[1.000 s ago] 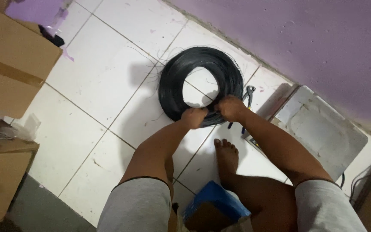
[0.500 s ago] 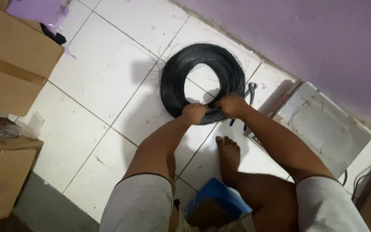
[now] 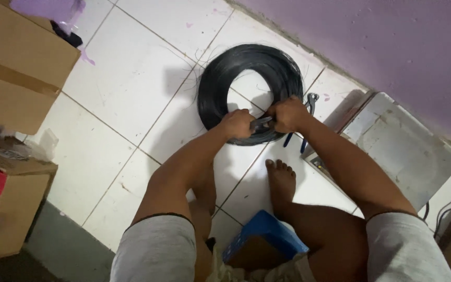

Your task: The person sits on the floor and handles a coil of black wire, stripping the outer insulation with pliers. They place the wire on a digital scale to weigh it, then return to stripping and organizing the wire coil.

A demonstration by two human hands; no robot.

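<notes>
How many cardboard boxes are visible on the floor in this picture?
2: one large cardboard box at upper left, and a smaller open cardboard box at lower left. More may lie outside the view.

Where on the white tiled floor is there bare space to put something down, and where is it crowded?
Free: the white floor tiles between the brown cardboard box and the black wire coil. Crowded: right of the coil, where the blue-handled pliers and grey flat scale lie, and near both hands, left hand and right hand.
</notes>
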